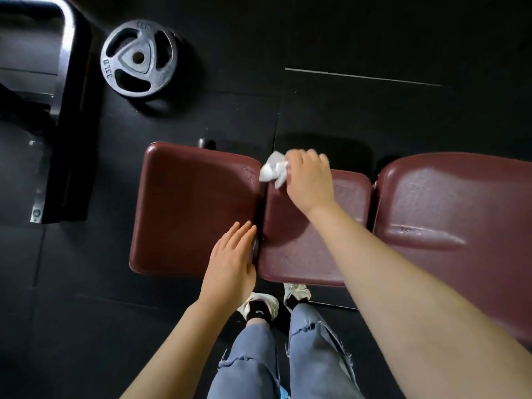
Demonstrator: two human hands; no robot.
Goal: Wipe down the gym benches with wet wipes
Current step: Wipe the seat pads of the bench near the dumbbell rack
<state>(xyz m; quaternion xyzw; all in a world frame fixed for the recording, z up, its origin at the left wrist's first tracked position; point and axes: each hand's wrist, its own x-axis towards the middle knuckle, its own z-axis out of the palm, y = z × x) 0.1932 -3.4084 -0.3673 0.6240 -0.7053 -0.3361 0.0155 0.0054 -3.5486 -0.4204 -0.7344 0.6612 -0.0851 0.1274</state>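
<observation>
A dark red padded gym bench lies across the view in three cushions: a left pad (190,208), a narrower middle pad (299,254) and a large right pad (460,214). My right hand (309,180) grips a crumpled white wet wipe (273,169) at the far end of the gap between the left and middle pads. My left hand (233,263) rests flat, fingers together, on the near right corner of the left pad, beside the gap.
A grey weight plate (138,59) lies on the black rubber floor beyond the bench. A metal machine frame (66,110) stands at the left. My legs in torn jeans and my shoes (260,308) are right against the bench's near edge.
</observation>
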